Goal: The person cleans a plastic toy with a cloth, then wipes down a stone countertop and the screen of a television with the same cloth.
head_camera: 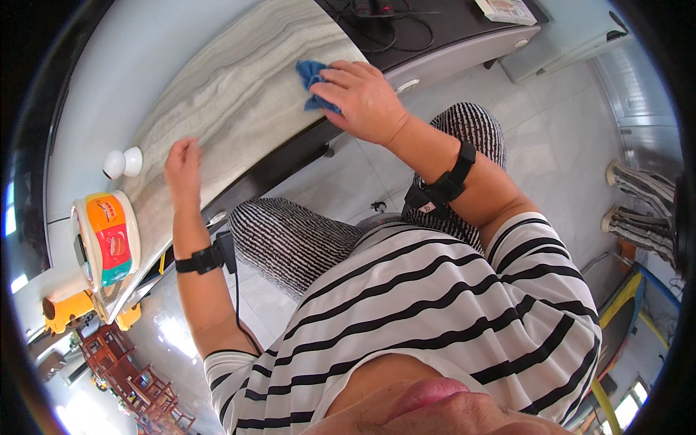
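Note:
A blue cloth (311, 74) lies bunched under the fingers of my right hand (363, 100), which presses it on the marble-patterned cabinet top (244, 103) close to its right end and front edge. My left hand (184, 163) is slightly blurred, over the left part of the same top, with its fingers loosely curled. I see nothing in it, but its inner side is hidden. Left of that hand stands a small white rounded object (123, 162), and nearer to me is a colourful container (109, 239) in orange, red and green.
Black cables (399, 27) and a printed box (508, 11) rest on the dark surface beyond the marble top. Drawers with white handles (408, 86) run along the front. A yellow object (68, 311) and wooden furniture (119, 364) are at the lower left.

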Action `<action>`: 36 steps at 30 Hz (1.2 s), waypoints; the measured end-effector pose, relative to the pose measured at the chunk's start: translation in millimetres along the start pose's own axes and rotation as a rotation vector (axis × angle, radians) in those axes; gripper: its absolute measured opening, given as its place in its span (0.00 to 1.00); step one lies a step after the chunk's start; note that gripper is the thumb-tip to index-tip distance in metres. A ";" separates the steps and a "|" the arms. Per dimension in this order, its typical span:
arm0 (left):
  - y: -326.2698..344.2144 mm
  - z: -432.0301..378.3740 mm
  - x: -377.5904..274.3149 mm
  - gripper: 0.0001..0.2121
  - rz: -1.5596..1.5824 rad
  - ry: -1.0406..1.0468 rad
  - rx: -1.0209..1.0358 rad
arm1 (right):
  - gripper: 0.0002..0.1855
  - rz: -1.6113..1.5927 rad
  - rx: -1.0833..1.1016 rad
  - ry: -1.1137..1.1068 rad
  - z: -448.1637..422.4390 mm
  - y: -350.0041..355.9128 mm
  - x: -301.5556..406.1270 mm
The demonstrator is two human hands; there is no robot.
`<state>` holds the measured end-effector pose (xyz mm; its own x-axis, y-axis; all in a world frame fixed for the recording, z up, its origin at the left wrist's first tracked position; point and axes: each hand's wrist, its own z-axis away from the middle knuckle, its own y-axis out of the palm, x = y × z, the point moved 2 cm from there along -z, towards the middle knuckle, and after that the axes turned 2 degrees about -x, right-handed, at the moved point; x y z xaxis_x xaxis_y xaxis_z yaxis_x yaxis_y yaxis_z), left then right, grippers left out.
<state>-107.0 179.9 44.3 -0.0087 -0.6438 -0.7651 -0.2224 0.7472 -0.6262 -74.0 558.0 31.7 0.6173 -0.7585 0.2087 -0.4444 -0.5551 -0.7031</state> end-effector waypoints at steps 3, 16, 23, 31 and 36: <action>43.7 4.8 -41.5 0.10 -0.038 0.181 0.058 | 0.20 -0.047 0.045 -0.069 -0.6 0.5 7.8; 84.7 23.9 -38.9 0.04 -0.441 0.185 -0.252 | 0.27 -0.167 0.065 -0.162 -10.3 36.3 18.6; 69.2 20.4 -15.6 0.06 -0.462 0.130 -0.267 | 0.24 -0.200 0.037 -0.074 -7.8 54.2 -3.9; 55.7 7.3 -2.3 0.11 -0.492 -0.069 -0.203 | 0.23 -0.136 0.115 -0.138 -14.2 60.7 9.4; 58.8 8.2 -6.4 0.12 -0.447 -0.131 -0.215 | 0.18 -0.238 0.299 -0.076 -30.3 52.5 1.9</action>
<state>-112.0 229.4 11.2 0.2521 -0.8566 -0.4502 -0.3723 0.3436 -0.8622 -115.7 517.0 15.8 0.7318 -0.5870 0.3463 -0.0812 -0.5796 -0.8108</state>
